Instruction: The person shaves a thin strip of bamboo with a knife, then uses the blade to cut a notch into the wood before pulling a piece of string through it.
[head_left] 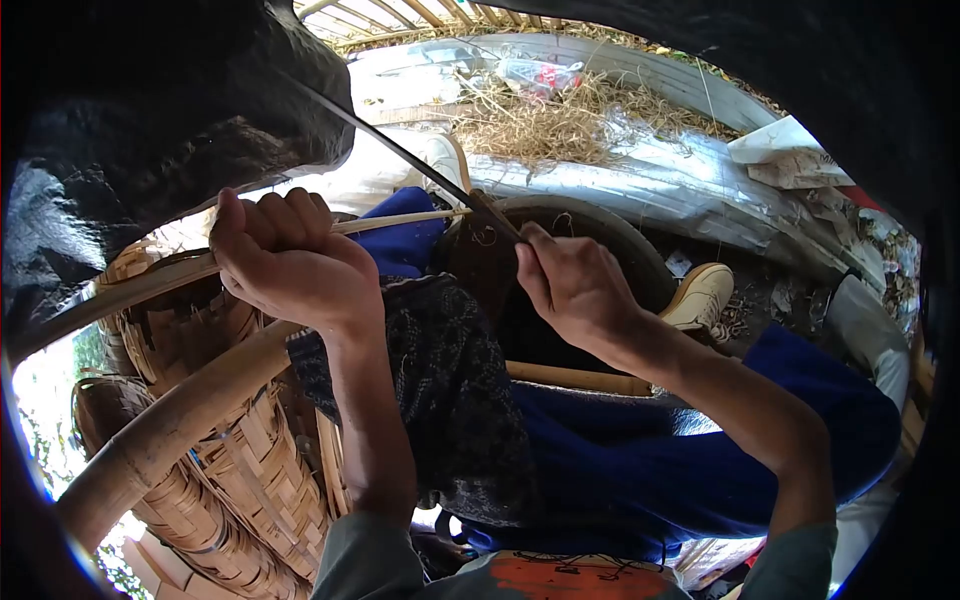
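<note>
My left hand (300, 260) is closed around a long split bamboo strip (400, 219), which runs from the far left across to the middle of the view. In my right hand (580, 283) is a knife with a long, narrow dark blade (400, 150) pointing up and to the left. The blade crosses close by the strip's thin pale end, just ahead of my right fingers. Below my hands, a dark patterned cloth (440, 345) lies over my lap and blue trousers (620, 450).
Woven bamboo baskets (255, 480) and a thick bamboo pole (190, 420) stand at the left. A round dark tub (640, 235) sits between my shoes, the right shoe (700, 297) beside it. Straw shavings (540, 125) lie on pale sheeting ahead. Black plastic (200, 110) hangs upper left.
</note>
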